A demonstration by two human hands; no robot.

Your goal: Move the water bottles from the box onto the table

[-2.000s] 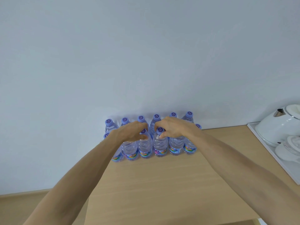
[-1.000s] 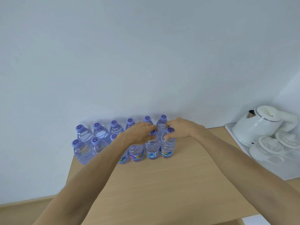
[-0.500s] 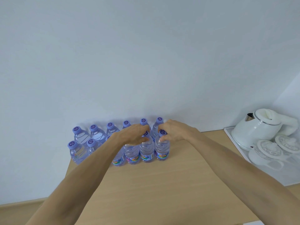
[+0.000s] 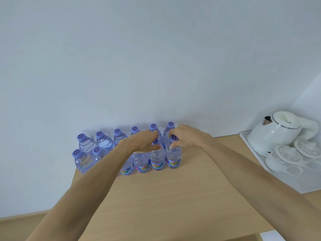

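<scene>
Several clear water bottles (image 4: 86,160) with purple caps stand in two rows on the wooden table (image 4: 173,197), against the wall. My right hand (image 4: 185,138) grips the neck of the rightmost front bottle (image 4: 173,157), which stands on the table. My left hand (image 4: 142,141) reaches over the front row. Its thumb and fingers sit around the neck of the neighbouring front bottle (image 4: 157,160), whose cap shows between them. The left forearm hides part of the front row. No box is in view.
A white tray (image 4: 260,164) at the table's right end carries a white kettle (image 4: 276,131) and two white lidded cups (image 4: 284,157). Bare tabletop lies in front of the bottles. The table's left edge runs just under the leftmost bottles.
Both hands stay at the tops of the two right front bottles. The view has shifted a little, and my left fingers have straightened slightly.
</scene>
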